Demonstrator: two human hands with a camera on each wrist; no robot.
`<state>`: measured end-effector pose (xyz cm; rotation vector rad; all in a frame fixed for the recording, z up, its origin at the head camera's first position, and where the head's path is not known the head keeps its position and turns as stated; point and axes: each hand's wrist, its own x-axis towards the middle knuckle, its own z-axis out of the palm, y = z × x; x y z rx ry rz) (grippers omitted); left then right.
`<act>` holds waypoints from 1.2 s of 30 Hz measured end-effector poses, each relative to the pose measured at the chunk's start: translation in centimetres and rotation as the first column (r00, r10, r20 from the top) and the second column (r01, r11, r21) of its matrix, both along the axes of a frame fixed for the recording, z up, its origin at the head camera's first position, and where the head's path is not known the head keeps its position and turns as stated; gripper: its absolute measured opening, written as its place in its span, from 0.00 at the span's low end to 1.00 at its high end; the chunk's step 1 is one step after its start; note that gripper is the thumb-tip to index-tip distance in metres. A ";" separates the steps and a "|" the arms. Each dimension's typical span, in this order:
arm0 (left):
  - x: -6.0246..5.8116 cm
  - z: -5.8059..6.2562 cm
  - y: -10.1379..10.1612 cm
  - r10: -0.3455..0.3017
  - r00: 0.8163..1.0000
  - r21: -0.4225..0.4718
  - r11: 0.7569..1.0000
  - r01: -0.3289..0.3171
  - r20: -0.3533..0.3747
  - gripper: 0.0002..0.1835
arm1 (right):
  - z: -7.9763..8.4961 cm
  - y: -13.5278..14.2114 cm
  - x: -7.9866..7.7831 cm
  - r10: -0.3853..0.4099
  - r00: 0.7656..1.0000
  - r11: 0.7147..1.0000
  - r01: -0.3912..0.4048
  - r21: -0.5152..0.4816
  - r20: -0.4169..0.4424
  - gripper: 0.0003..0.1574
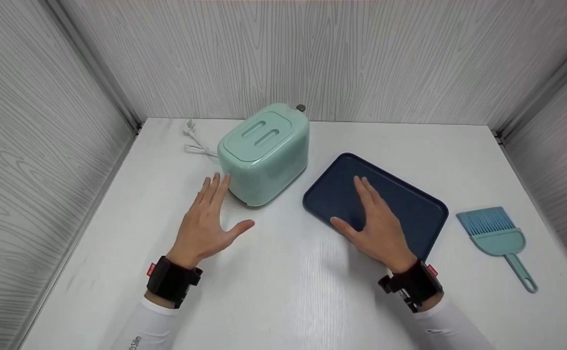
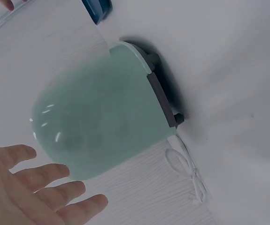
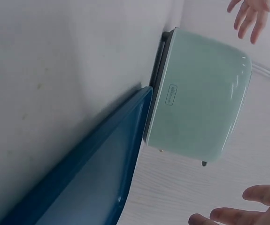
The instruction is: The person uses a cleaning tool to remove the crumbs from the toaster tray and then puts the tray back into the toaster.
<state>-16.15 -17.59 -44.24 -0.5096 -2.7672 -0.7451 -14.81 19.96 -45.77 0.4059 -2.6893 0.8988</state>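
Note:
A mint-green toaster (image 1: pixel 264 155) with a lid over its top stands at the back of the table, turned at an angle. My left hand (image 1: pixel 204 228) is held with straight fingers and thumb spread, just in front of the toaster's near left corner; nothing is in it. In the left wrist view its fingertips overlap the toaster's lower edge (image 2: pixel 97 117). My right hand (image 1: pixel 378 228), also with extended fingers and a spread thumb, hovers over the near left side of a dark blue tray (image 1: pixel 410 204). It holds nothing.
A white power cord (image 1: pixel 198 146) with its plug lies bundled left of the toaster. On the right side of the table lies a teal brush and dustpan set (image 1: pixel 500 240). Wood-grain panels (image 1: pixel 283 58) enclose the table at the back and both sides.

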 end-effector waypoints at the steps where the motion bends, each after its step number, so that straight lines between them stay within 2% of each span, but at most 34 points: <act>1: -0.3 0.0 -0.2 0.006 1.000 0.005 1.000 -0.006 0.001 0.59 | 0.1 -0.4 -0.3 0.006 1.000 1.000 -0.006 -0.005 0.004 0.63; 8: -2.5 -0.1 -1.4 0.027 0.998 0.087 0.996 -0.032 0.059 0.58 | 0.3 -3.2 -2.7 0.015 0.999 0.999 -0.013 -0.051 0.037 0.63; 13: -4.0 -0.1 -1.9 0.040 0.994 0.097 0.994 -0.050 0.099 0.59 | 0.0 -4.9 -4.6 0.018 0.997 0.997 -0.012 -0.074 0.074 0.63; 21: -6.2 -0.2 -2.4 0.037 0.991 0.148 0.987 -0.057 0.129 0.61 | -0.5 -7.6 -6.8 0.045 0.996 0.993 -0.036 -0.116 0.076 0.63; 30: -8.1 -0.2 -2.2 0.020 0.986 0.212 0.976 -0.055 0.166 0.62 | -0.4 -11.2 -8.6 0.072 0.997 0.985 -0.065 -0.158 0.035 0.62; 36: -9.1 -0.2 -1.8 -0.004 0.988 0.277 0.960 -0.039 0.154 0.63 | -0.5 -13.5 -9.2 0.058 0.998 0.972 -0.057 -0.226 0.000 0.63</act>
